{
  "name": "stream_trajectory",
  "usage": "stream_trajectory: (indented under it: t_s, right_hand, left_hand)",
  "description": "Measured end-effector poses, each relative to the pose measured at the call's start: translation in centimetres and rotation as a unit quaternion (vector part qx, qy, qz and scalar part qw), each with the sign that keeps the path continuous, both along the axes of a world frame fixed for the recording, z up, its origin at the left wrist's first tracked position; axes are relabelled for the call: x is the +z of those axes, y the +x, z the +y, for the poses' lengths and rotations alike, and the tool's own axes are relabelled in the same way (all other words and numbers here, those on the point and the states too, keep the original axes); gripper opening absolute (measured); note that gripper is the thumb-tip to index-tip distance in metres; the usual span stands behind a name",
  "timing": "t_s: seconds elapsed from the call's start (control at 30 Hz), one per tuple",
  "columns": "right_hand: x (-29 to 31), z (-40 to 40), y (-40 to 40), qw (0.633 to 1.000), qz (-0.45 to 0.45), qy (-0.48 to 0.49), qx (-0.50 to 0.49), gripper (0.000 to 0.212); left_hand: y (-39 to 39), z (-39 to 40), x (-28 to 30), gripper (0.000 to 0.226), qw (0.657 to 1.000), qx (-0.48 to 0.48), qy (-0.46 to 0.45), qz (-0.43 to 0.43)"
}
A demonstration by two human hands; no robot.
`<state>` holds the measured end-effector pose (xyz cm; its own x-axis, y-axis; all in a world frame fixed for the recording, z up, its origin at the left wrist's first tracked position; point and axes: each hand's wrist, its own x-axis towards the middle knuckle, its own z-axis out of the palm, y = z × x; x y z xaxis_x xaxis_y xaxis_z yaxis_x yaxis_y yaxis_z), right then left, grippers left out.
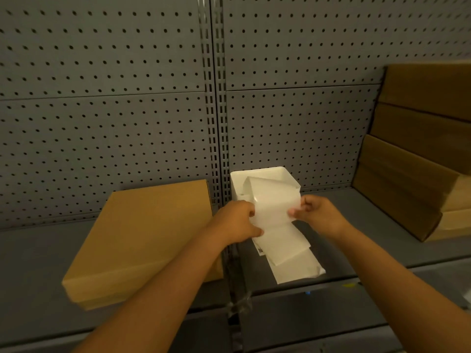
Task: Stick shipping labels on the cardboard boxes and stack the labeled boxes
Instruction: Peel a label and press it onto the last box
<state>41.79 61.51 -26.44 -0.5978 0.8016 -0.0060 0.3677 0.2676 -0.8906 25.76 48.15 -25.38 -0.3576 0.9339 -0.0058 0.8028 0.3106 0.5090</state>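
A: While both hands are up front, what's the grip in the head cam?

B: Left hand (238, 220) pinches the left edge of the white fan-folded strip of shipping labels (276, 212), fingers curled tight on it. Right hand (319, 212) pinches the right edge, thumb and fingertips closed on the sheet. Both closed on the same strip, held just above the shelf.

A: What does the strip look like?

B: Glossy white, blank on the side facing the cam. It runs up out of the small white square plastic bin (265, 182), bends over, then hangs between the hands & spills in folds onto the grey metal shelf (356, 253) in front of the bin. A bit of dark print shows at one lower-left corner; too small to read.

A: Boxes?

B: One flat brown cardboard box (142, 240) lies on the shelf left of the bin, just beside the left forearm, top face bare. At far right, a stack of brown cardboard boxes (418, 149), well apart from the hands, stepped & slightly askew. Can't tell if those carry labels.

A: Backdrop?

B: Grey perforated pegboard panel (102, 98) w/ a slotted upright behind the bin.
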Motion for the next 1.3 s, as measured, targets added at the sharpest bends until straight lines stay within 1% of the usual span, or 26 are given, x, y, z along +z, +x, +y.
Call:
stream_trajectory:
  t_s: [0.07,0.13,0.23,0.3,0.33,0.47,0.6,0.7,0.73,0.8,0.87,0.9,0.97,1.03,1.07,1.13,1.17,1.23,1.3]
  right_hand:
    - [1.1,-0.1,-0.3,0.998,0.06,-0.011,0.01,0.011]
    - [1.9,0.0,-0.6,0.994,0.105,-0.017,0.019,0.012]
    - [3.0,0.1,-1.1,0.987,0.156,-0.018,0.03,0.014]
    - [3.5,0.3,-1.4,0.984,0.175,-0.013,0.026,0.016]
    - [3.6,0.4,-1.5,0.984,0.179,-0.009,0.021,0.019]
    - [3.4,0.8,-1.3,0.99,0.142,0.007,0.023,0.037]
    - [2.1,1.0,-0.5,0.995,0.063,-0.043,0.064,0.041]
    - [1.0,1.5,-0.2,0.995,0.006,-0.057,0.081,0.044]
    - [0.8,1.6,-0.1,0.995,0.001,-0.058,0.082,0.041]
    - [0.9,1.5,0.0,0.995,0.02,-0.06,0.082,0.035]
    - [1.0,1.5,-0.2,0.994,0.054,-0.059,0.068,0.03]
    - [1.2,1.4,-0.4,0.994,0.071,-0.057,0.056,0.027]
    - [1.7,1.3,-0.8,0.992,0.109,-0.058,0.03,0.018]
    - [2.2,1.2,-1.2,0.99,0.132,-0.055,0.009,0.01]
    - [2.4,1.1,-1.4,0.989,0.136,-0.049,0.004,0.008]
    - [2.8,0.8,-1.8,0.989,0.142,-0.039,-0.002,0.01]
    - [2.9,0.7,-1.9,0.989,0.145,-0.041,-0.005,0.014]
    - [2.7,0.7,-2.1,0.988,0.143,-0.055,-0.007,0.026]
    - [2.2,0.9,-2.0,0.989,0.127,-0.077,0.006,0.032]
  left_hand:
    - [0.1,0.1,0.3,0.044,0.997,0.019,0.04,-0.069]
    - [0.1,0.4,0.5,0.041,0.991,0.036,0.069,-0.105]
    - [-0.1,0.7,0.5,0.03,0.986,0.071,0.085,-0.125]
    - [-0.5,1.0,0.2,0.011,0.983,0.089,0.085,-0.136]
    - [-0.5,1.1,0.3,0.008,0.981,0.095,0.087,-0.147]
    - [-0.4,1.3,1.0,0.011,0.951,0.101,0.13,-0.262]
    - [-0.3,1.6,2.5,0.007,0.93,0.095,0.172,-0.31]
    - [-0.4,2.1,3.4,0.01,0.915,0.117,0.194,-0.335]
    - [-0.5,2.3,3.4,0.01,0.91,0.128,0.199,-0.339]
    - [-0.4,2.5,3.4,0.013,0.898,0.148,0.199,-0.363]
    - [-0.2,2.5,3.1,0.024,0.891,0.153,0.171,-0.391]
    - [-0.1,2.5,3.0,0.031,0.897,0.148,0.145,-0.39]
    - [0.1,2.2,2.7,0.039,0.92,0.126,0.081,-0.363]
    - [0.3,1.8,2.5,0.039,0.934,0.103,0.036,-0.339]
    - [0.3,1.8,2.3,0.036,0.938,0.098,0.03,-0.332]
    - [0.1,1.9,2.1,0.024,0.938,0.096,0.044,-0.331]
    - [0.0,2.0,2.0,0.02,0.935,0.101,0.056,-0.335]
    - [-0.3,2.2,1.9,0.024,0.928,0.12,0.077,-0.345]
    - [-0.6,2.3,1.8,0.031,0.917,0.142,0.095,-0.361]
